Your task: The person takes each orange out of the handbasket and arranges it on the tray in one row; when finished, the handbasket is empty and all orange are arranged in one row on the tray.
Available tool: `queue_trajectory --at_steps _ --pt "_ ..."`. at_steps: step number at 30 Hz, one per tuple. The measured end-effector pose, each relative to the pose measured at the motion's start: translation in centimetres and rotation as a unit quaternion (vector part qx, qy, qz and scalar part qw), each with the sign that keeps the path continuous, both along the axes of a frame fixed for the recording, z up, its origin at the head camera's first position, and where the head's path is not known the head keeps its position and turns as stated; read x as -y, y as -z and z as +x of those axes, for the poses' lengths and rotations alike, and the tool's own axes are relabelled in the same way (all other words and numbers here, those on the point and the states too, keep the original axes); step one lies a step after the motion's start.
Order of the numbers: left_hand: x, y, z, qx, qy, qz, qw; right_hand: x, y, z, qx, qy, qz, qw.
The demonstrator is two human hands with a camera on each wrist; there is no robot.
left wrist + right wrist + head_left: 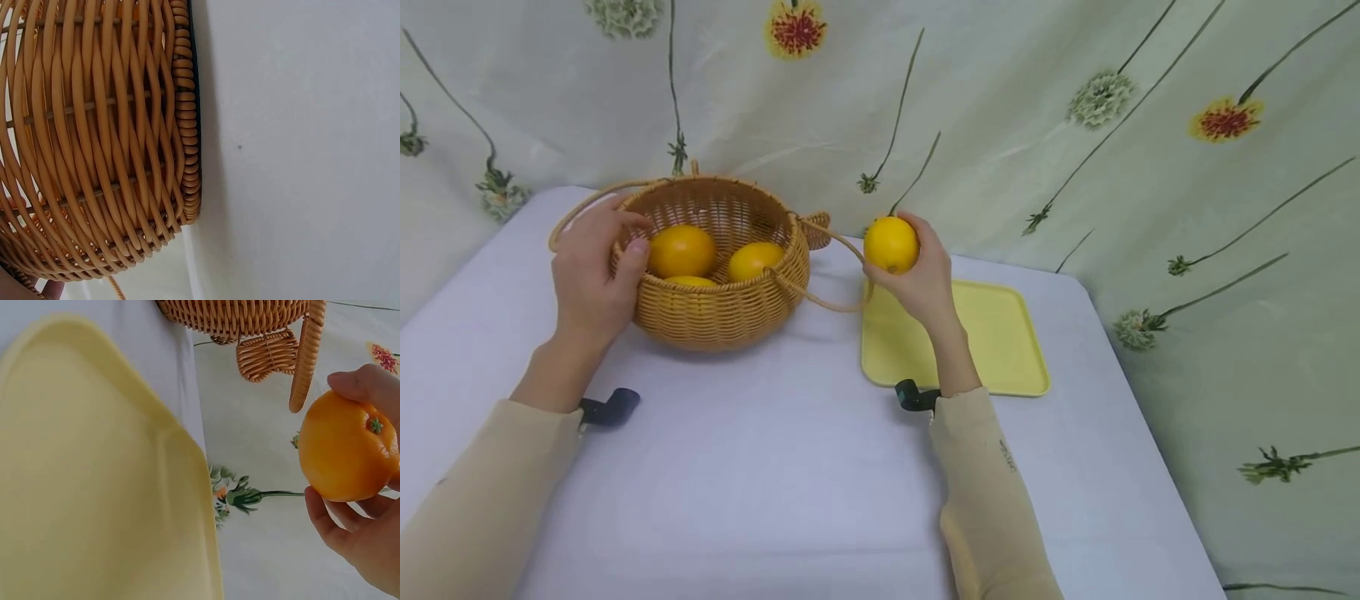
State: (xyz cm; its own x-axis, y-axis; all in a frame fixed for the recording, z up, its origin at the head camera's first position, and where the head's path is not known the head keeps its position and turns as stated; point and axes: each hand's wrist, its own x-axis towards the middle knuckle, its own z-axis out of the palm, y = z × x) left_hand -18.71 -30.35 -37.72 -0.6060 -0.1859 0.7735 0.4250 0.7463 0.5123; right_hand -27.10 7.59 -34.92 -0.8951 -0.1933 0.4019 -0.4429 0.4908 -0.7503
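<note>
My right hand (925, 279) holds an orange (892, 245) between thumb and fingers, raised over the back left part of a yellow tray (1000, 333). The green stem end of this orange (347, 447) shows in the right wrist view. At the left, a round wicker basket (715, 317) stands on the table with several oranges inside, one large orange (682, 250) among them. My left hand (597, 267) grips the basket's left rim, thumb toward the front. Woven side and base of the basket (94, 125) fill much of the left wrist view.
A thin looped handle (827, 305) sticks out from the basket's right side toward the tray. Behind the white-covered table (760, 483) hangs a flowered cloth (985, 108). Dark wrist camera mounts (613, 408) show at both sleeves.
</note>
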Motion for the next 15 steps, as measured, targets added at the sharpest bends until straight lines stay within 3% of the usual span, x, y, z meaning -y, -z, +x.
queue_trajectory --at_steps 5,15 --pt "0.0 -0.2 0.3 0.016 -0.014 0.003 0.9998 -0.4 1.3 -0.7 0.018 0.009 0.048 0.999" --pt "-0.1 0.0 -0.3 -0.002 -0.002 0.008 1.0000 -0.8 3.9 -1.6 0.074 -0.007 0.116 0.990"
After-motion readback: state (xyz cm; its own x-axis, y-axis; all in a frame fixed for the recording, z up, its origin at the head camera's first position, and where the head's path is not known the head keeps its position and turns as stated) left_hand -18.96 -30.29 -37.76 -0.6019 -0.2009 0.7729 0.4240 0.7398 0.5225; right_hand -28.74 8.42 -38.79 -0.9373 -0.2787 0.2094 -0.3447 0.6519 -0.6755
